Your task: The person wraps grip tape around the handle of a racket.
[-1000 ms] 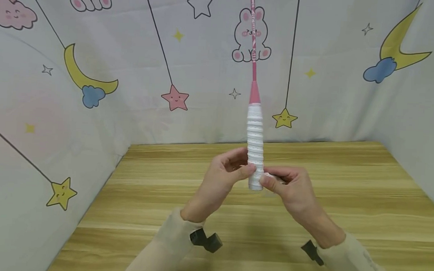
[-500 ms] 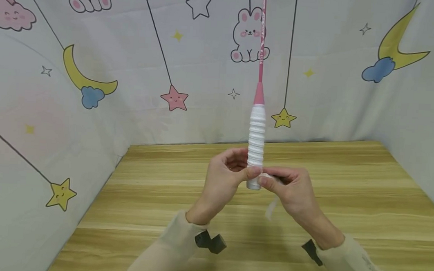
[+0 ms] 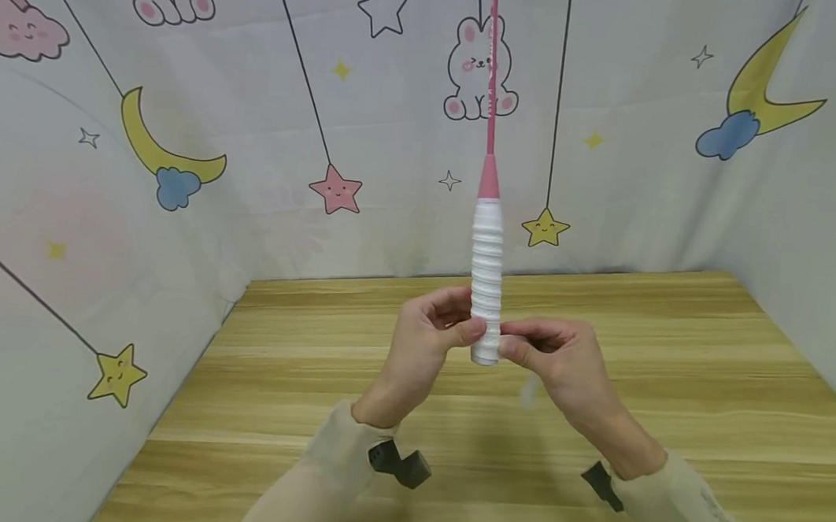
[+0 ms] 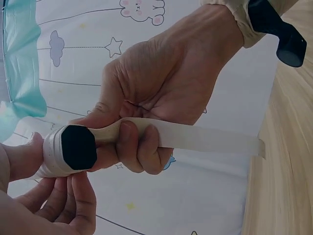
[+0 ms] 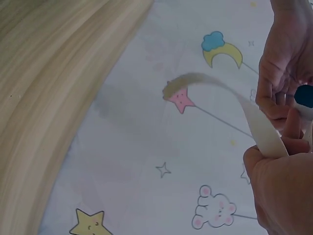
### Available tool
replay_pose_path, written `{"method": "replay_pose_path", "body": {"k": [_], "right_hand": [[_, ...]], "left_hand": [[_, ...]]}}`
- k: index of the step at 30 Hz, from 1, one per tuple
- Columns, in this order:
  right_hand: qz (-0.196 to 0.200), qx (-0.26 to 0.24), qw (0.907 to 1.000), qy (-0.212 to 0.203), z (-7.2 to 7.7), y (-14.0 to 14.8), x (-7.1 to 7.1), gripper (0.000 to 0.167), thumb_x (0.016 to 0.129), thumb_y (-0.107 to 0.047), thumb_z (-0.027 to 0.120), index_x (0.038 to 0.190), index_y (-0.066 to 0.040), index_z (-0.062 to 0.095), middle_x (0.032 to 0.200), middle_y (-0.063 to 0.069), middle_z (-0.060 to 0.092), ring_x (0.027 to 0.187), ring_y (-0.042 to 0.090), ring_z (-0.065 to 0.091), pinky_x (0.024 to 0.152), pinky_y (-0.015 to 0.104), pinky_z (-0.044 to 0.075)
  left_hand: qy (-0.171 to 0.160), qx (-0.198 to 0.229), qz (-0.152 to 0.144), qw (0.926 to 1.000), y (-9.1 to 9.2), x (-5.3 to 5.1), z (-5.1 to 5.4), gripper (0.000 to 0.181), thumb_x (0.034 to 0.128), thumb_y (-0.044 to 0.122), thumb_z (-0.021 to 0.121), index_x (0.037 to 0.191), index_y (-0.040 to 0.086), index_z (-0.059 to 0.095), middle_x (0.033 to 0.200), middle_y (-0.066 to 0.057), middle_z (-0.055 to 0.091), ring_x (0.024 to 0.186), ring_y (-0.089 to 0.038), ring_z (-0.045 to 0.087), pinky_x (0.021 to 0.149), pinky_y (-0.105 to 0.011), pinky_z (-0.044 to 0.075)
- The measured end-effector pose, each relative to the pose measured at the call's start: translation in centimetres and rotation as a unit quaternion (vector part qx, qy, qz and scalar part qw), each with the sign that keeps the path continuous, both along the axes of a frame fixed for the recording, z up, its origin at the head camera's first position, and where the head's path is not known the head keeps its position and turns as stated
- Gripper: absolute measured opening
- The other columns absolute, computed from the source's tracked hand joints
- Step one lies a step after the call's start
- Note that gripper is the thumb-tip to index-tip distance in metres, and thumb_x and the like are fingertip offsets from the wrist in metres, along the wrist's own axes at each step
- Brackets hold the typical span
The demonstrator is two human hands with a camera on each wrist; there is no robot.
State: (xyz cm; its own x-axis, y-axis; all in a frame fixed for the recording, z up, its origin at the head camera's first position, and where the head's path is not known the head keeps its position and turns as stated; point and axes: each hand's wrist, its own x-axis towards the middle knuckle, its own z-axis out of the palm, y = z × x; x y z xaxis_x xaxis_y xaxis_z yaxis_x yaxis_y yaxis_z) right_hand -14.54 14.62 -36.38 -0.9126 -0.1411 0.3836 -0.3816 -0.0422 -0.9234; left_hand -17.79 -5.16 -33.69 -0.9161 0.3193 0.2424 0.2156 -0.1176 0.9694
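A racket with a pink shaft (image 3: 493,99) stands upright over the table, its top beyond the head view. White ridged grip tape winds around its handle (image 3: 487,257). My left hand (image 3: 416,348) holds the lower handle between thumb and fingers. On the other side, my right hand (image 3: 572,368) pinches the loose strip of grip tape (image 4: 200,137) close to the handle. That strip passes under the right fingers, and its free tail hangs beyond them. The dark butt cap (image 4: 78,148) faces the left wrist camera. In the right wrist view the tape (image 5: 261,127) curves away from the hand.
A wood-grain table (image 3: 295,444) lies below both hands. Behind it hangs a pale curtain (image 3: 391,236) printed with stars, moons and rabbits. Black camera mounts (image 3: 400,463) sit on the wrists. A teal cloth (image 4: 24,63) shows at the edge of the left wrist view.
The racket shaft swung slightly right, then back left, and its lettering turned. The tape's tail came into sight below my right hand. Both hands stay near the handle's lower end.
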Motion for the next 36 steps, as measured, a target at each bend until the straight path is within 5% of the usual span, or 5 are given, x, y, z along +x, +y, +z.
{"method": "replay_pose_path", "body": {"k": [14, 19, 25, 29, 36], "right_hand": [[0.035, 0.011, 0.9973, -0.063, 0.1, 0.1, -0.5, 0.015, 0.099, -0.015, 0.081, 0.114, -0.014, 0.082, 0.103, -0.01, 0.084, 0.094, 0.007, 0.076, 0.087, 0.025, 0.061], [0.109, -0.027, 0.9931, -0.036, -0.1, 0.2, -0.8, 0.025, 0.103, -0.013, 0.076, 0.12, -0.03, 0.083, 0.115, -0.011, 0.083, 0.104, 0.005, 0.076, 0.091, 0.024, 0.061], [0.104, -0.034, 0.994, 0.004, -0.1, 0.2, -0.5, 0.025, 0.101, -0.009, 0.077, 0.117, -0.028, 0.084, 0.114, -0.01, 0.084, 0.098, 0.005, 0.075, 0.083, 0.023, 0.06], [0.055, -0.012, 0.9984, -0.001, 0.0, -0.1, -0.3, 0.022, 0.098, -0.004, 0.079, 0.113, -0.019, 0.085, 0.108, -0.01, 0.084, 0.093, 0.006, 0.075, 0.08, 0.023, 0.061], [-0.01, 0.034, 0.9992, -0.018, 0.2, -0.4, 0.0, 0.034, 0.096, -0.002, 0.081, 0.121, 0.018, 0.072, 0.104, -0.017, 0.083, 0.093, 0.006, 0.077, 0.081, 0.024, 0.063]], "left_hand": [[-0.027, 0.05, -0.1, 0.9934, -0.5, 0.0, -0.2, 0.061, 0.1048, 0.024, 0.068, 0.148, -0.017, 0.054, 0.109, 0.013, 0.076, 0.108, -0.005, 0.067, 0.097, -0.023, 0.054], [-0.01, 0.053, -0.136, 0.9892, -0.7, -0.2, -0.5, 0.104, 0.0846, 0.058, 0.074, 0.15, -0.019, 0.049, 0.111, 0.016, 0.074, 0.113, -0.007, 0.064, 0.099, -0.023, 0.053], [0.006, 0.044, -0.163, 0.9856, -1.0, -0.2, -0.6, 0.095, 0.0939, 0.056, 0.072, 0.153, -0.015, 0.049, 0.128, -0.004, 0.075, 0.119, -0.007, 0.065, 0.104, -0.024, 0.054], [0.011, 0.009, -0.112, 0.9936, -1.0, 0.1, -0.2, 0.061, 0.1072, 0.03, 0.072, 0.153, -0.007, 0.056, 0.138, -0.025, 0.068, 0.117, -0.008, 0.066, 0.104, -0.025, 0.055], [0.056, -0.076, 0.018, 0.9954, -0.2, 0.6, 0.3, 0.047, 0.0923, 0.007, 0.086, 0.135, 0.0, 0.07, 0.113, -0.015, 0.072, 0.097, -0.013, 0.066, 0.085, -0.021, 0.058]]}}
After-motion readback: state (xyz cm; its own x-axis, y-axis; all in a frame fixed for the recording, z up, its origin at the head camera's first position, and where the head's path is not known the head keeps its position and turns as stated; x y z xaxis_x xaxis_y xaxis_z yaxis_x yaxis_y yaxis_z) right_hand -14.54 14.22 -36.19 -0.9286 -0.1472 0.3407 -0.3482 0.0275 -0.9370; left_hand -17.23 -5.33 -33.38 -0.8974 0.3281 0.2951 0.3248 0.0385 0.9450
